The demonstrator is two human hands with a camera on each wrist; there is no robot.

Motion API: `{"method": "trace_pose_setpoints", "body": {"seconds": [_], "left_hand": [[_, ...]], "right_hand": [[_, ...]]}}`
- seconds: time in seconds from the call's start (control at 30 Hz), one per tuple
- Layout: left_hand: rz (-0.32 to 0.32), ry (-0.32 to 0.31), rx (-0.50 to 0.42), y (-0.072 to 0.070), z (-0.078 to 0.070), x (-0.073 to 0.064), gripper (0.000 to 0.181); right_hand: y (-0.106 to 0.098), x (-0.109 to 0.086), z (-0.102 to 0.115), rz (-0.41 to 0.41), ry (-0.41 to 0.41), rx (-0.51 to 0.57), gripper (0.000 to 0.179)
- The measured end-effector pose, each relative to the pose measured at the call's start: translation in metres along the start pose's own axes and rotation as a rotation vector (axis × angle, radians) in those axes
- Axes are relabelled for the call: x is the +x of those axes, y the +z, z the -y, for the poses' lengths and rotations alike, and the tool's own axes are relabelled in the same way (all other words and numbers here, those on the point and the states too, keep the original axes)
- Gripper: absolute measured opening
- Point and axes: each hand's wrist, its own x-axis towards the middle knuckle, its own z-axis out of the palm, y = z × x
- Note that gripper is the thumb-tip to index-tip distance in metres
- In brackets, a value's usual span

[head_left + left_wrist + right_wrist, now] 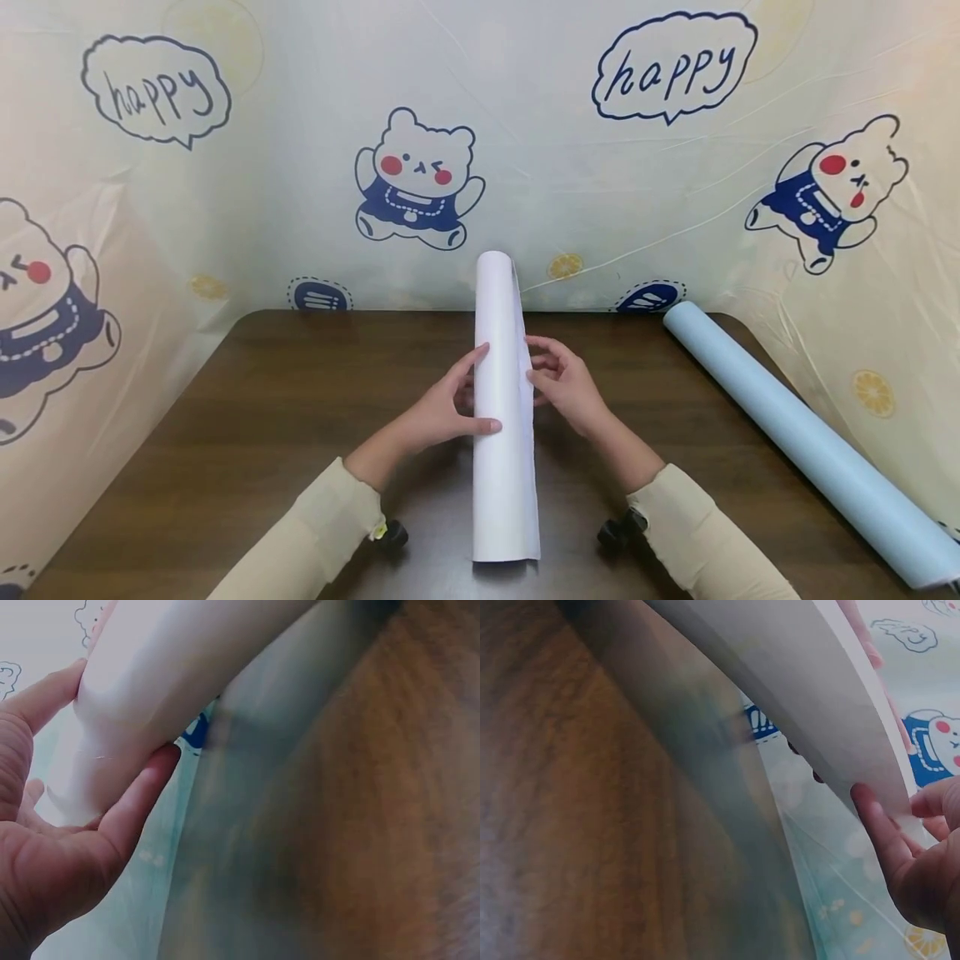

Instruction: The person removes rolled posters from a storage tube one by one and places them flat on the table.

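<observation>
A roll of white paper [495, 400] is held lengthwise, pointing away from me, over the middle of the table. My left hand [442, 408] grips it from the left, thumb on the near part and the other fingers round the side and underneath. In the left wrist view, the left fingers [146, 787] curve about the smooth white roll [157, 667]. On the other side, my right hand [566, 383] pinches the loose long edge of the paper. The right wrist view shows the right hand's fingers [885, 832] at the edge of the white sheet [810, 682].
A light blue roll [795, 433] lies slanting along the right side of the dark wooden table [300, 400]. Behind the table hangs a pale curtain [540, 167] printed with bears and "happy" bubbles. Dark wrist devices [622, 531] sit below both wrists.
</observation>
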Motion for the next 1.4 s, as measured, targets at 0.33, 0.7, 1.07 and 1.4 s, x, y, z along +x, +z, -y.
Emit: {"method": "trace_pose_setpoints", "body": {"seconds": [0.33,0.7,1.07,1.4], "left_hand": [[0.063,-0.058,-0.116,0.006,0.022,-0.001,0.094],[0.039,-0.017,0.171,0.005,0.018,0.004,0.059],[0.165,0.373,0.906,0.017,-0.009,0.024,0.022],[0.298,0.316,1.135,0.015,-0.022,0.031,0.026]], "right_hand": [[0.002,-0.005,-0.008,0.070,0.062,-0.214,0.053],[-0.002,0.001,-0.021,0.022,0.187,-0.223,0.054],[-0.010,0.007,-0.020,0.085,0.169,-0.312,0.061],[-0.026,0.010,-0.020,0.156,0.221,-0.537,0.060]]}}
